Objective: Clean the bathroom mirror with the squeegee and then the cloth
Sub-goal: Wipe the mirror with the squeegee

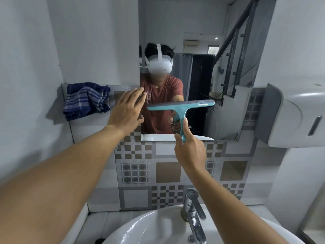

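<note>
A tall wall mirror (198, 50) hangs above the sink and reflects a person in a red shirt. My right hand (189, 152) grips the handle of a teal squeegee (182, 107), whose blade lies roughly level across the lower part of the glass. My left hand (127, 110) reaches up with straight fingers, its fingertips at the mirror's left edge. A blue checked cloth (86, 100) lies bunched on the tiled ledge to the left of the mirror, apart from both hands.
A white sink (149, 228) with a chrome tap (192, 213) sits directly below. Patterned tiles (167, 171) cover the wall under the mirror. A white wall dispenser (295, 117) juts out on the right.
</note>
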A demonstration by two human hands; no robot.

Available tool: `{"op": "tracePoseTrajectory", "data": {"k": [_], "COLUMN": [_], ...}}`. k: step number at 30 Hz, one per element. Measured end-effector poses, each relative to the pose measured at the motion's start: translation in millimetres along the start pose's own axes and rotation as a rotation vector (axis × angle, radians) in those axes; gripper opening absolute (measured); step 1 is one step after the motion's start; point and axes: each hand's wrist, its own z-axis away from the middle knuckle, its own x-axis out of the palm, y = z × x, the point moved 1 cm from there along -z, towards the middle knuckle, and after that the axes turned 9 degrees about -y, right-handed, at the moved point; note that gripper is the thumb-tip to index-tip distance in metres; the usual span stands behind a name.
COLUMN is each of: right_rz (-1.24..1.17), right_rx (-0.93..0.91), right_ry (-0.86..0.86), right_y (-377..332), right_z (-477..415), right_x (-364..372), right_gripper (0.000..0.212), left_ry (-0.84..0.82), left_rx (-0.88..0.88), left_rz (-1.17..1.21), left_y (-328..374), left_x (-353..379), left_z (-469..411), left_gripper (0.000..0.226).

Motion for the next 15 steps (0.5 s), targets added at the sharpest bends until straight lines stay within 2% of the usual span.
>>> {"op": "tracePoseTrajectory", "data": {"k": [9, 15], "right_rz": [0.191, 0.512], "right_rx": [-0.083, -0.153], "right_ry": [-0.005, -0.095], "right_y": [22, 54], "right_z": [-4, -6], "right_x": [-12, -43], "right_gripper": [0.066, 0.060], "left_ry": [-0.015, -0.006], "left_rx": [-0.016, -0.024], "left_rz": [-0.032, -0.034], "left_y": [1, 4], "left_x": [0, 1], "left_z": [0, 0], "left_gripper": [0.094, 0.094]}}
